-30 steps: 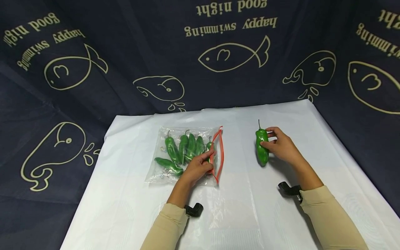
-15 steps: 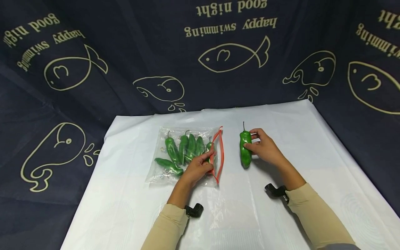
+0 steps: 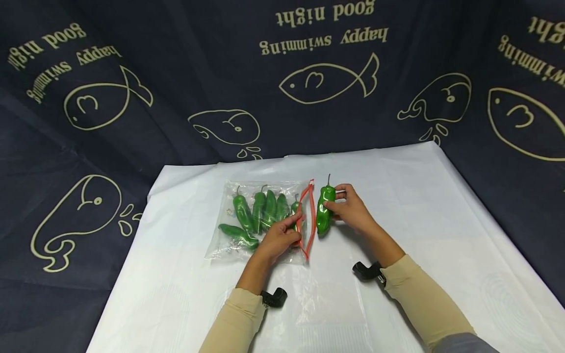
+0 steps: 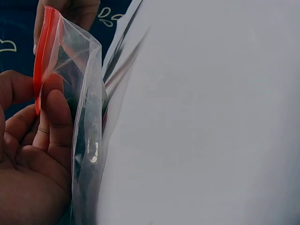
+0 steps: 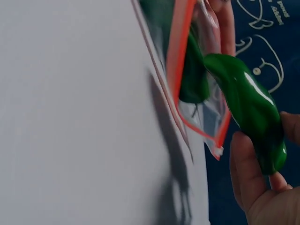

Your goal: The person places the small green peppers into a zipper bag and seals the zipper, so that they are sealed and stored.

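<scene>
A clear zip bag point(image 3: 216, 247) with a red zip edge lies on the table, its mouth facing right and parted. Inside it are several green peppers point(image 3: 242, 211). My left hand point(image 3: 277, 241) pinches the upper red edge point(image 4: 46, 47) between thumb and fingers, lifting it a little. Just right of the mouth, my right hand point(image 3: 351, 208) holds another green pepper point(image 3: 325, 210) by its side, thumb against fingers, stem pointing away from me. In the right wrist view this pepper point(image 5: 248, 101) hangs beside the open bag mouth, and one pepper point(image 5: 194, 75) inside sits close to the opening.
A white cloth point(image 3: 397, 176) covers the table. Behind it and at both sides hangs a dark blue curtain point(image 3: 220, 59) with fish and whale drawings. Each wrist carries a black camera mount point(image 3: 274, 297).
My right hand has carried the pepper leftward, from well right of the bag to right beside its mouth. My left hand and the bag have stayed in place.
</scene>
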The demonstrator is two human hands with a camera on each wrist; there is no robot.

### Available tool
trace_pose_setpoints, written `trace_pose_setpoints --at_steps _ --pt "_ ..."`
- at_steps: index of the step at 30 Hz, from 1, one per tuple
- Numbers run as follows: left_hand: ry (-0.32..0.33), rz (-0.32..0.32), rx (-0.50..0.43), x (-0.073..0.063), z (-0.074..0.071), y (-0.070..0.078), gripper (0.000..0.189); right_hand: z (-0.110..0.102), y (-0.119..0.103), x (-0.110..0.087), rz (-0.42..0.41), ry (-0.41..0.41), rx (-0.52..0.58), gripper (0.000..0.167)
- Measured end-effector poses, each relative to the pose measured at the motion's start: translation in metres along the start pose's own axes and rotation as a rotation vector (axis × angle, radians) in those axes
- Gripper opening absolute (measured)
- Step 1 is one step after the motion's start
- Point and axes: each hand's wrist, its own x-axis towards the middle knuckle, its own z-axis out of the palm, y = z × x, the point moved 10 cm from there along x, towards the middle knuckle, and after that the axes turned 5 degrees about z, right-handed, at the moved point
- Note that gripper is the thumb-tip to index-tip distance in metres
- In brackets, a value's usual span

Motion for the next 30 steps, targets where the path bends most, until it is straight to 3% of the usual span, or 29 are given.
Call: trace_pose_setpoints --at_steps 8,14,22,30 --pt "0.014 0.013 0.005 -0.001 0.0 0.001 0.067 0.021 0.013 0.007 0.032 0.007 0.036 0.062" --pt "0.019 0.016 0.008 -0.001 0.0 0.001 0.067 0.036 0.018 0.005 0.045 -0.035 -0.017 0.06" --pt "0.035 0.01 0.011 -0.001 -0.001 -0.001 0.065 0.035 0.02 0.005 0.04 -0.012 -0.193 0.06" --pt "0.034 0.055 0.019 -0.002 -0.001 0.003 0.064 0.04 0.02 0.005 0.021 -0.032 -0.168 0.055"
